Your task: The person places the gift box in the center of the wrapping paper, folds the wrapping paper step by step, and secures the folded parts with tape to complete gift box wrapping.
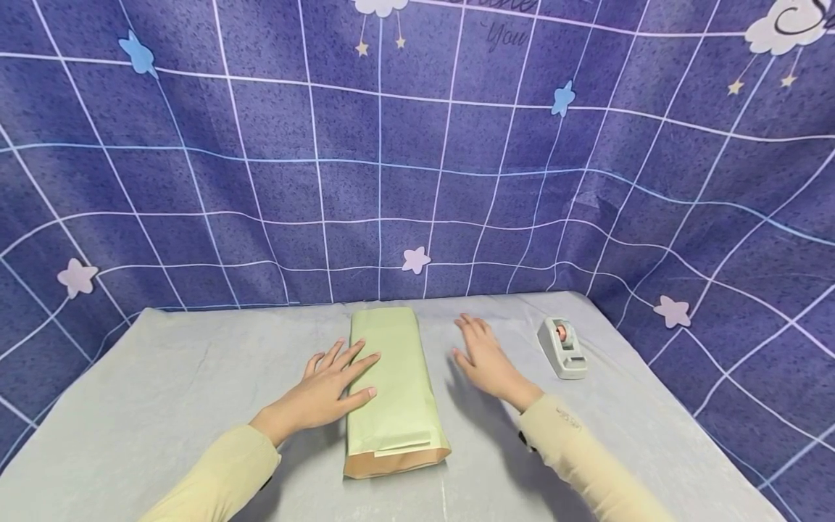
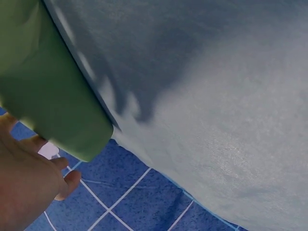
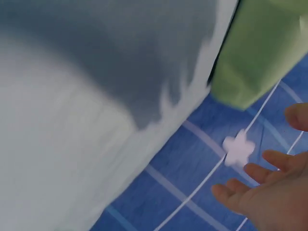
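Observation:
A long package wrapped in light green paper (image 1: 391,377) lies lengthwise at the middle of the table. Its near end is folded, with brown paper showing inside. My left hand (image 1: 326,388) rests on the package's left side, fingers spread and fairly straight. To the right of the package, my right hand (image 1: 485,359) hovers over the table, holding nothing, its fingers loosely extended. In the left wrist view the package (image 2: 53,86) is beside the left hand (image 2: 29,178). The right wrist view shows the package (image 3: 260,53) apart from the right hand (image 3: 274,192).
A white tape dispenser (image 1: 564,351) with a roll in it stands at the right of the table, beyond my right hand. A grey-white cloth (image 1: 215,377) covers the table. Behind and at the sides hangs a blue gridded curtain (image 1: 261,181) with stars.

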Demonstrator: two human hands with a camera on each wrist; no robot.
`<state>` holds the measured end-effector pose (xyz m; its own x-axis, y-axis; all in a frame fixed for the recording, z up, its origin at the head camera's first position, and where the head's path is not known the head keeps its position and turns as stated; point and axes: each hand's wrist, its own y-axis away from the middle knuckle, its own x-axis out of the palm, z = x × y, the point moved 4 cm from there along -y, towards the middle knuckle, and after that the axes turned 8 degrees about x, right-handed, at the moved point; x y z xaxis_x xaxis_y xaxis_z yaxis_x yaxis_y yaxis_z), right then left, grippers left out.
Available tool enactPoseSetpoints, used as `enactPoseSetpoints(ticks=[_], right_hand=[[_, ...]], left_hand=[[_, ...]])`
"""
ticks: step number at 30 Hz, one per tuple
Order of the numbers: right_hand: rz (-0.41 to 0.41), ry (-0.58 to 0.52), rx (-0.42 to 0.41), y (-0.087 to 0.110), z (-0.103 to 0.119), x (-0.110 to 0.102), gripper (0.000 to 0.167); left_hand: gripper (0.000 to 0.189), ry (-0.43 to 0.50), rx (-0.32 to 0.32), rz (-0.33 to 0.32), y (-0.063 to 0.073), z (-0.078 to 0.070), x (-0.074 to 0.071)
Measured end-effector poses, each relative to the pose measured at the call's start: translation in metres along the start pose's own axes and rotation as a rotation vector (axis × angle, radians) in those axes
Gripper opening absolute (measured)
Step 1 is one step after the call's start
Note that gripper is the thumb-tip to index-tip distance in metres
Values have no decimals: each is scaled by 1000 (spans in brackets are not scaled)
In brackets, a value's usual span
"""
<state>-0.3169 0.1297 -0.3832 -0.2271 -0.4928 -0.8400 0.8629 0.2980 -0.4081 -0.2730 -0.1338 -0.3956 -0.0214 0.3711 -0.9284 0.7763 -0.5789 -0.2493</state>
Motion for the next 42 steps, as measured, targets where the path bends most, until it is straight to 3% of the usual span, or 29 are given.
enactPoseSetpoints(ticks=[6,14,18,22,28,42], right_hand=[[-108,132,50,9,-43,-24,50],[-223,187,130,28,-88,-53,44],[-251,200,211,39,-104,-66,40],[-228,210,355,50,-118,-74,39],[-121,214,524,63,-130,-77,34],[-33,169,607,61,-135,-78,23]], left_hand=[[59,8,-1,5,0,-1,0],[59,-9,-2,6,0,-1,-1],[59,-13,-2,11,1,0,0],[60,-10,-6,21,2,1,1],[60,-7,-9,27,1,1,1],[60,12,-18,31,1,1,2]])
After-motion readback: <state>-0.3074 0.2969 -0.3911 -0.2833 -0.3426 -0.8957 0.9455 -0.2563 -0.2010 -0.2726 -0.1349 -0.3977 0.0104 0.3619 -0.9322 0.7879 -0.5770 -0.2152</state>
